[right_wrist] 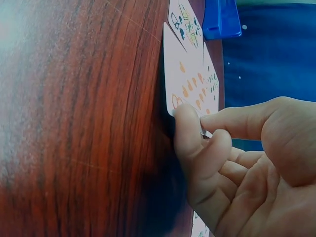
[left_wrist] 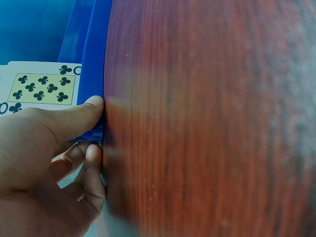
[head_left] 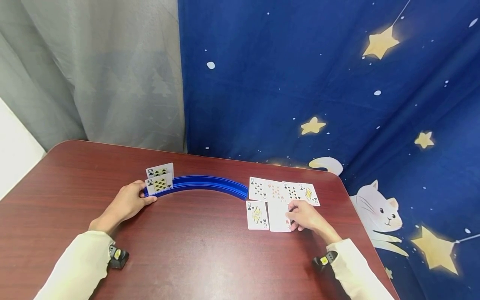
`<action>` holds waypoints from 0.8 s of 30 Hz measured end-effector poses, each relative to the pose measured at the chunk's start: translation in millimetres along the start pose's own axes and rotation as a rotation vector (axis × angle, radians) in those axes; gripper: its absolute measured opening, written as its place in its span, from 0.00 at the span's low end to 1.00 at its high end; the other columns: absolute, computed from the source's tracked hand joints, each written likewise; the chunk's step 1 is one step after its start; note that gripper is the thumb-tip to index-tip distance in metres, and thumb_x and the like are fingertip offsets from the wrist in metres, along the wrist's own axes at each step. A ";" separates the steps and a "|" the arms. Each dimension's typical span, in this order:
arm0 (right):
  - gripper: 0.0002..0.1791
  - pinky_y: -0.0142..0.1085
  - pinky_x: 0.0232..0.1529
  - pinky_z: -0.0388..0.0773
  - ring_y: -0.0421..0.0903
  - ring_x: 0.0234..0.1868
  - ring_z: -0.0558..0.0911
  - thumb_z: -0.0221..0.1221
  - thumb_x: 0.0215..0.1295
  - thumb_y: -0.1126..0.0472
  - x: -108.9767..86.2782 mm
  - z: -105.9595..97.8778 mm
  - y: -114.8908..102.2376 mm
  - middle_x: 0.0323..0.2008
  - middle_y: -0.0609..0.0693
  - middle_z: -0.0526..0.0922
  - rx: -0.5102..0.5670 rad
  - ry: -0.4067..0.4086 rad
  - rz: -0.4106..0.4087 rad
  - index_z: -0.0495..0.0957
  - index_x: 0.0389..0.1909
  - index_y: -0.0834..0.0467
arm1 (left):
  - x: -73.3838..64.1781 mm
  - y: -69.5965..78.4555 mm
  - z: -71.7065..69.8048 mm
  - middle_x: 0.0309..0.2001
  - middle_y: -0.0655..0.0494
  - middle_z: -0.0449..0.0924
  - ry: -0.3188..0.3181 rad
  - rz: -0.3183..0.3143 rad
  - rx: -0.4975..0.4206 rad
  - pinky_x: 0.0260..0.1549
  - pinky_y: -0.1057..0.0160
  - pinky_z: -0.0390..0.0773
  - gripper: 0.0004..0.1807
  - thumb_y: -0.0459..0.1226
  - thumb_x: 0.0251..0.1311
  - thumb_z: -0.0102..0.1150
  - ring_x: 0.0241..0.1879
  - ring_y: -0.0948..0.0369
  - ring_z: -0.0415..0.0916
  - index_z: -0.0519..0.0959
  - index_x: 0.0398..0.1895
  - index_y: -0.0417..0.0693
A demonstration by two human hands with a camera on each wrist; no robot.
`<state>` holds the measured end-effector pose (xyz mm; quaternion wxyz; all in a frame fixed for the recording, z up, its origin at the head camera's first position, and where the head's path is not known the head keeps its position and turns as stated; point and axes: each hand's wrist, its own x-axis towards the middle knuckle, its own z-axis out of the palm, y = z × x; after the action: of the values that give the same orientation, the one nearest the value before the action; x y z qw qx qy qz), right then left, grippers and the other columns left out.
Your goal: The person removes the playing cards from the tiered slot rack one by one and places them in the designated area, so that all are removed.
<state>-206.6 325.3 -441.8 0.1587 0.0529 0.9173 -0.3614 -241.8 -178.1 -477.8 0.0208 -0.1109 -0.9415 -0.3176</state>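
A curved blue card holder lies on the table, and my left hand grips its left end. In the left wrist view the thumb presses the holder's front edge while the fingers bend around its end. Two club playing cards stand in the holder just above that hand, one behind the other. On the right side, my right hand pinches a red-suit playing card by its right edge. The right wrist view shows this card tilted, its lower edge over a dark shadow.
Beside the pinched card lies a queen of spades. A row of several overlapping face-up cards runs behind them, right of the holder's end. The brown table backs onto a grey curtain and a blue star-patterned curtain.
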 end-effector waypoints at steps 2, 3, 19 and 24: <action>0.03 0.29 0.16 0.70 0.43 0.17 0.82 0.59 0.65 0.68 0.2 0.1 -0.4 0.20 0.52 0.81 0.004 -0.007 0.012 0.74 0.33 0.63 | -0.4 -0.1 0.1 0.31 0.50 0.71 0.002 -0.002 0.001 0.32 0.58 0.65 0.15 0.37 0.57 0.70 0.31 0.55 0.70 0.78 0.36 0.33; 0.04 0.28 0.15 0.69 0.43 0.17 0.82 0.59 0.64 0.68 0.1 0.1 -0.6 0.19 0.52 0.81 -0.001 -0.009 0.014 0.74 0.31 0.63 | -0.5 -0.1 0.1 0.31 0.50 0.71 0.002 -0.003 0.001 0.32 0.58 0.65 0.15 0.37 0.57 0.70 0.31 0.55 0.70 0.78 0.36 0.33; 0.10 0.30 0.15 0.65 0.42 0.17 0.81 0.60 0.65 0.63 0.6 -1.2 -2.1 0.16 0.50 0.80 -0.148 -0.033 0.010 0.76 0.24 0.60 | 0.3 0.6 0.2 0.30 0.51 0.70 -0.003 -0.013 -0.001 0.32 0.58 0.66 0.14 0.37 0.57 0.70 0.31 0.55 0.70 0.77 0.35 0.34; 0.10 0.30 0.15 0.65 0.41 0.16 0.79 0.60 0.64 0.63 4.0 -2.0 -1.7 0.15 0.49 0.79 -0.167 -0.047 0.006 0.76 0.23 0.60 | 0.1 1.0 0.0 0.30 0.51 0.70 -0.001 -0.017 0.000 0.32 0.58 0.66 0.14 0.37 0.57 0.70 0.31 0.55 0.70 0.77 0.35 0.34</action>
<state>-211.2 325.3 -440.6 0.1849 0.0338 0.9401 -0.2844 -241.7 -177.3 -477.2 0.0174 -0.1029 -0.9424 -0.3177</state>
